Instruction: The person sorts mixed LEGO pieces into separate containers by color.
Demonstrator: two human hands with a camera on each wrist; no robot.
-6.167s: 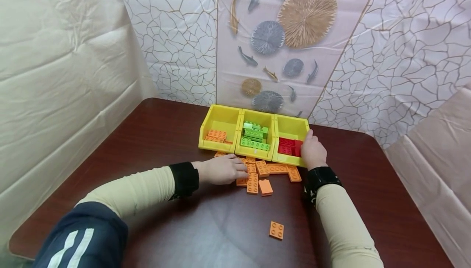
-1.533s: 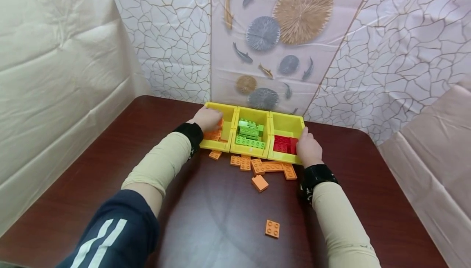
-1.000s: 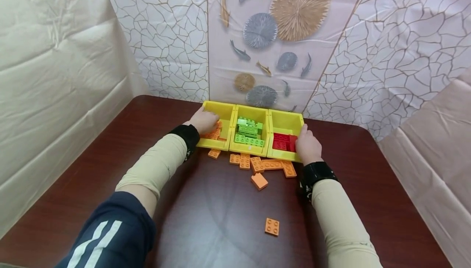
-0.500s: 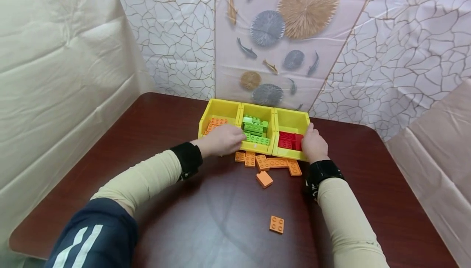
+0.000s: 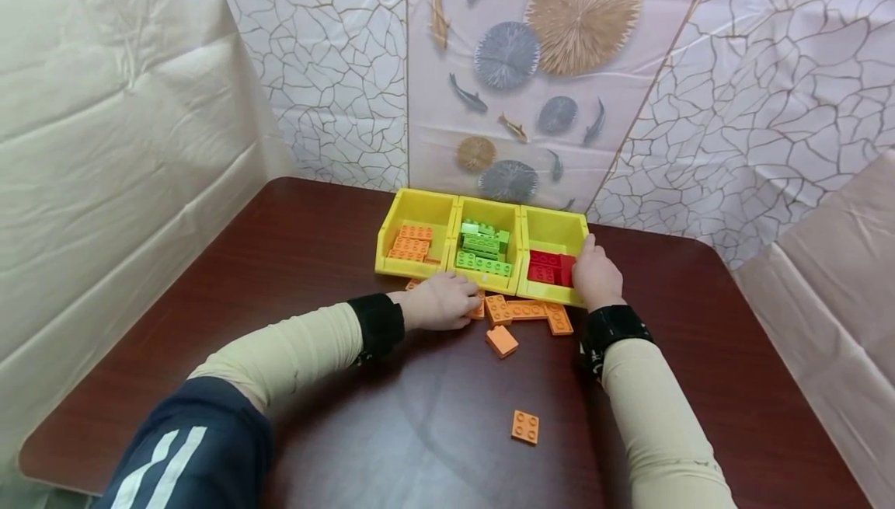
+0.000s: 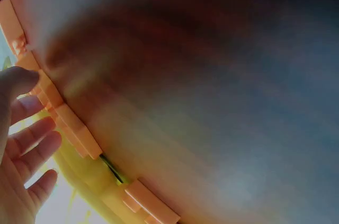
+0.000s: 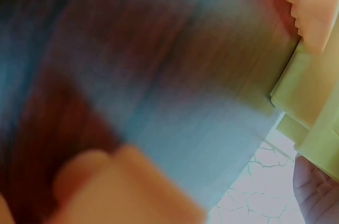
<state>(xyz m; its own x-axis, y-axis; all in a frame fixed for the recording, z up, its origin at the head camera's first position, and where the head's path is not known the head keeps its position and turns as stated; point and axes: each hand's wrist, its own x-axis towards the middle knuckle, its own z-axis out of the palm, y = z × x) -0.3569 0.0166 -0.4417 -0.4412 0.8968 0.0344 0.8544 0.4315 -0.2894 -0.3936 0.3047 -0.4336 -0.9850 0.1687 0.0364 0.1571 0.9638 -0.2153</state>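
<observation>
My left hand (image 5: 443,302) is over the row of orange toy bricks (image 5: 527,309) in front of the bins. In the left wrist view its fingers (image 6: 34,136) are spread and slightly bent, the thumb at an orange brick (image 6: 50,89). My right hand (image 5: 597,273) grips the outer side wall of the right yellow bin (image 5: 555,231), which holds red bricks (image 5: 544,266). Part of that hand (image 7: 316,189) shows beside the bin in the right wrist view. Orange bricks (image 5: 411,243) lie in the left bin (image 5: 426,207), green bricks (image 5: 481,246) in the middle bin (image 5: 489,210).
One orange brick (image 5: 502,341) lies just before the row, and a square one (image 5: 525,427) sits nearer on the dark brown table (image 5: 391,431). The three bins stand joined near the patterned wall covering (image 5: 336,66). Another orange brick (image 5: 412,284) shows under the left bin's front edge.
Earlier my left hand carried orange bricks from the table into the left bin, where more now lie. Since then it has moved right and down to the row. My right hand stays at the bin.
</observation>
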